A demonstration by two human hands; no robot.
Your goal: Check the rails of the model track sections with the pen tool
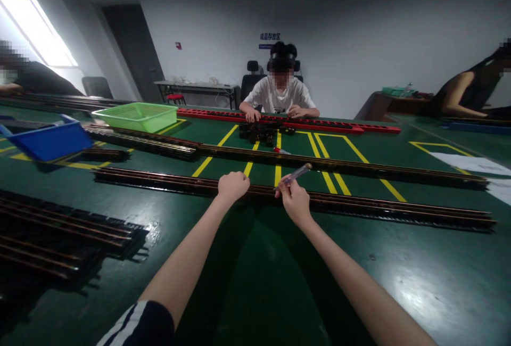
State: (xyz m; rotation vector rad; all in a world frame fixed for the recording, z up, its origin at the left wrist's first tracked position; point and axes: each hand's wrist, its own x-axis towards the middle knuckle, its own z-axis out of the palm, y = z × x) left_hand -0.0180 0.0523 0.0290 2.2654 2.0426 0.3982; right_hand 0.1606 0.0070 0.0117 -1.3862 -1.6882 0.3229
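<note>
A long black strip [359, 208] with thin copper-coloured lines along it lies across the green table in front of me. My left hand [233, 186] is closed at the strip's far edge, its fingers curled down and mostly hidden. Just to the right, my right hand [294, 200] grips a slim pen-like tool [298, 172] with a clear barrel. The tool slants, its narrow end down at the strip beside my fingers; whether it touches cannot be made out.
Another long strip [351, 166] runs parallel beyond. Stacked strips [64, 223] lie at left, near a blue bin [50, 141] and a green basket [139, 117]. A red-tipped pen [281, 150] lies ahead. Across the table, a person [279, 96] handles dark parts [257, 132] by red rails [339, 126].
</note>
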